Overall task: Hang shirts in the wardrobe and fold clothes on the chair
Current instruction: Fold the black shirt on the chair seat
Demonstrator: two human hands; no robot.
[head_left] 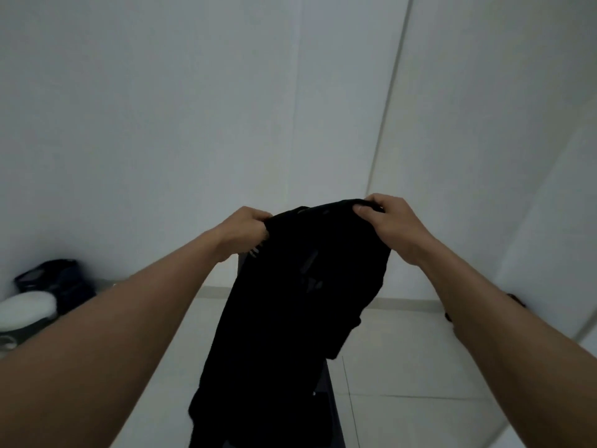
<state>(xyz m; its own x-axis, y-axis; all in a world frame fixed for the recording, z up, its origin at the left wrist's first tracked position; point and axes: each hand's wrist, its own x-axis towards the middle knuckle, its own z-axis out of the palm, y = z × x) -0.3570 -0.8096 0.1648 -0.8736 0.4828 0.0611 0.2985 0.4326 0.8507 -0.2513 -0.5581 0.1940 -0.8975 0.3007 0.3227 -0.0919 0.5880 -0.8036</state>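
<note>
A black garment hangs in front of me, held up by its top edge with both arms stretched forward. My left hand pinches the left corner of that edge. My right hand grips the right corner, thumb on the near side. The cloth drops straight down and hides a dark chair behind it, of which only a thin strip shows at the lower right of the cloth. What kind of garment it is cannot be told.
White walls fill the view ahead, with a vertical seam at the right. A dark bag and a white rounded object sit at the left. Pale floor tiles lie below.
</note>
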